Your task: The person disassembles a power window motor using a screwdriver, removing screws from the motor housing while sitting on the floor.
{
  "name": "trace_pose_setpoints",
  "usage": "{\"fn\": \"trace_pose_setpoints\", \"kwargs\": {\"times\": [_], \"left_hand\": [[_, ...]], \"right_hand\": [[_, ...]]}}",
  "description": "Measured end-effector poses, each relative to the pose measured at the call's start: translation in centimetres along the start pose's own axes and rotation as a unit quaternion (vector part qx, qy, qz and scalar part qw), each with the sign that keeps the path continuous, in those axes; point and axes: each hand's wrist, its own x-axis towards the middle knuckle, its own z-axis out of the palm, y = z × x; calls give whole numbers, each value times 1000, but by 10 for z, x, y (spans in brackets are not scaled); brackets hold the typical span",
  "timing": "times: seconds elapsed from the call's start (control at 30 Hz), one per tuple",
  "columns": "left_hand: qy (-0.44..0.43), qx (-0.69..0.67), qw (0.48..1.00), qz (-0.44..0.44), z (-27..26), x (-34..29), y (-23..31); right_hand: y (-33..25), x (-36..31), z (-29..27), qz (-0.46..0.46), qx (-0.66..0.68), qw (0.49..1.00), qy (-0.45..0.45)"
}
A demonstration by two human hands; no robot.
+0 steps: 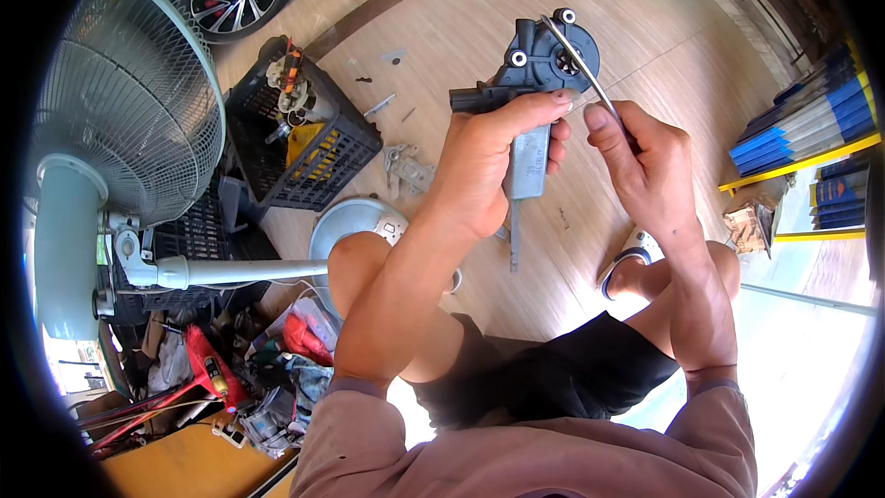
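Observation:
My left hand (487, 149) is closed around an electric gear motor, its silver motor can (528, 164) pointing down towards me. The black gear housing (535, 60) sits above my thumb, with a toothed round hub and light metal bushings. In my right hand (653, 166) is a thin metal rod tool (590, 78), probably a screwdriver; its handle is hidden in the fist. The shaft slants up and left across the housing's face, its tip by the upper rim. Whether the tip touches, I cannot tell.
A fan (120, 101) stands at left beside a black crate (313, 152) of parts. Loose metal pieces (406, 171) and a flat metal strip (514, 244) lie on the floor. Tools and parts (277, 397) pile up lower left. Blue boxes (811, 120) fill a yellow shelf at right.

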Motion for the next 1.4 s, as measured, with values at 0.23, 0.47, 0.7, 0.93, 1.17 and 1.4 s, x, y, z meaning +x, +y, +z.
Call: {"fn": "trace_pose_setpoints", "kwargs": {"times": [0.23, 0.47, 0.7, 0.93, 1.17, 1.4], "left_hand": [[4, -7, 1000, 6, 0, -2, 3], [11, -14, 1000, 10, -3, -3, 5], [8, -24, 1000, 9, -3, 0, 5], [15, -18, 1000, -2, -1, 0, 4], [16, -19, 1000, -2, -4, 1, -1], [27, 4, 999, 19, -6, 6, 4]], "right_hand": [[-4, 0, 5, -24, -3, 1000, 15], [-7, -2, 7, -15, 7, 999, 28], [-5, 1, 3, 3, -41, 999, 2], [-5, -6, 2, -76, 28, 992, 96], [-7, -7, 4, 27, 18, 998, 48], [22, 7, 14, 50, -103, 993, -35]]}}
